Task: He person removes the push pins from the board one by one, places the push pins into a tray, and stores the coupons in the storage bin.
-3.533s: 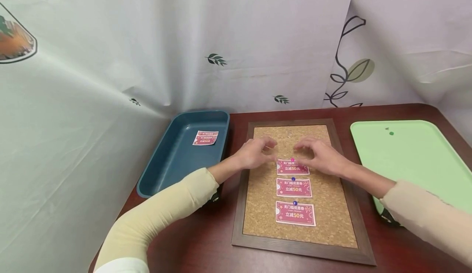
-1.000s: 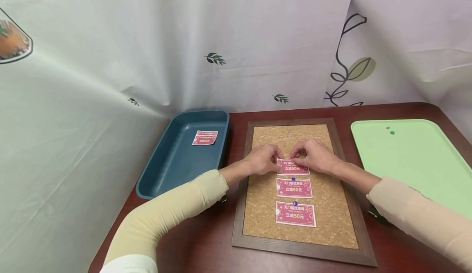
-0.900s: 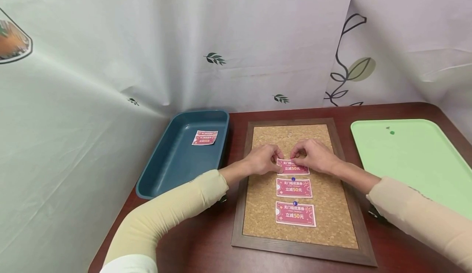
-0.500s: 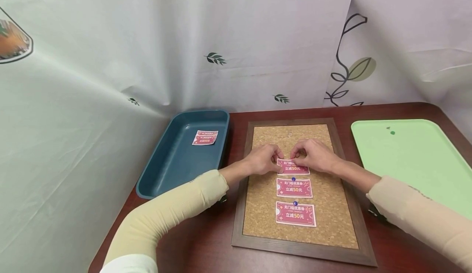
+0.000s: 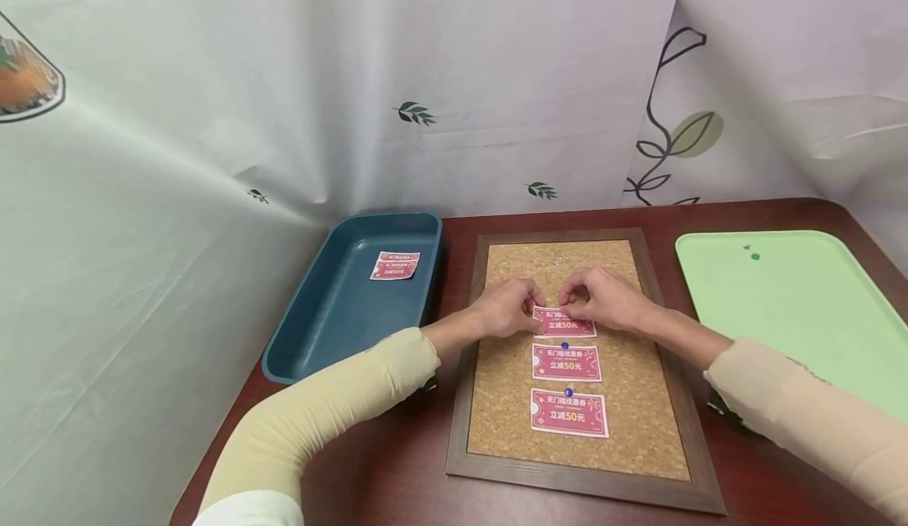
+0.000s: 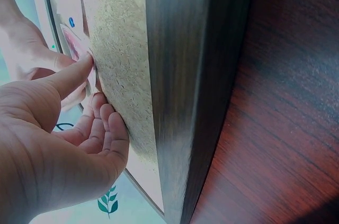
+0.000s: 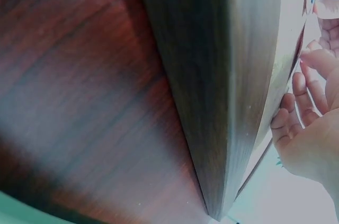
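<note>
Three pink printed coupons run in a column on a framed corkboard. Blue push pins stand at the top edges of the middle coupon and the lowest coupon. At the upper coupon, my left hand holds the left end between thumb and forefinger. My right hand pinches a pink push pin at that coupon's top edge, the pin mostly covered by the fingertips. In the left wrist view, the left thumb lies on the coupon's edge, with the other fingers curled against the cork.
To the left, a dark blue tray holds overlapping coupons. A light green tray lies to the right with a green push pin near its far edge. The reddish-brown table meets a patterned cloth behind.
Since the oldest frame, both hands have closed in on the upper coupon, and the right fingers have come onto its pink pin. Over the last second, the hands have hardly moved.
</note>
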`<state>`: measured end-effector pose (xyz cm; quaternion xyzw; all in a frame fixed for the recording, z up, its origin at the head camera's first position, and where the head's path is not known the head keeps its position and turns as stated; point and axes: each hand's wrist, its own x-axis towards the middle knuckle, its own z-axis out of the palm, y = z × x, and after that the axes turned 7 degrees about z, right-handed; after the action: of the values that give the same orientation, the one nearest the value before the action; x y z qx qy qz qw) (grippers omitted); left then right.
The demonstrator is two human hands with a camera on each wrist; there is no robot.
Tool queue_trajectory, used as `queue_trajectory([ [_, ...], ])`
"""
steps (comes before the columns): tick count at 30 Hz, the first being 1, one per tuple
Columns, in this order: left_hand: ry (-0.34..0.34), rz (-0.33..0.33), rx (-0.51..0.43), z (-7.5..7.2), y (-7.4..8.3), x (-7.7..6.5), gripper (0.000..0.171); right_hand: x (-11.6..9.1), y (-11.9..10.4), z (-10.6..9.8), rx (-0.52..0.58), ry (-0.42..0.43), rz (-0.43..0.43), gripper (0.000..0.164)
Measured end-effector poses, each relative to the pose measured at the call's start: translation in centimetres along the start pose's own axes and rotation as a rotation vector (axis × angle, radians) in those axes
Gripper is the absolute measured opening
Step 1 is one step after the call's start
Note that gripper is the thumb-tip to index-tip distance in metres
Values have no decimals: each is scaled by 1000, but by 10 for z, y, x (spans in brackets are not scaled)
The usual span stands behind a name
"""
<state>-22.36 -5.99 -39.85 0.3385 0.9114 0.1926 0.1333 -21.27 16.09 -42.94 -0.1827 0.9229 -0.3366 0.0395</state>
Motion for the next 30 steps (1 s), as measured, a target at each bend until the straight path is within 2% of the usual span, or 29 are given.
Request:
queue_trajectory([
  [12,2,5,1,0,0,-1,33,-1,-1,2,-58,41,-29,12],
  [21,27,7,9,2,-1,-1,20,2,-1,5,-116,74,-44,14],
  [30,43,-5,16,4,-1,0,11,4,0,8,-125,84,-49,17],
])
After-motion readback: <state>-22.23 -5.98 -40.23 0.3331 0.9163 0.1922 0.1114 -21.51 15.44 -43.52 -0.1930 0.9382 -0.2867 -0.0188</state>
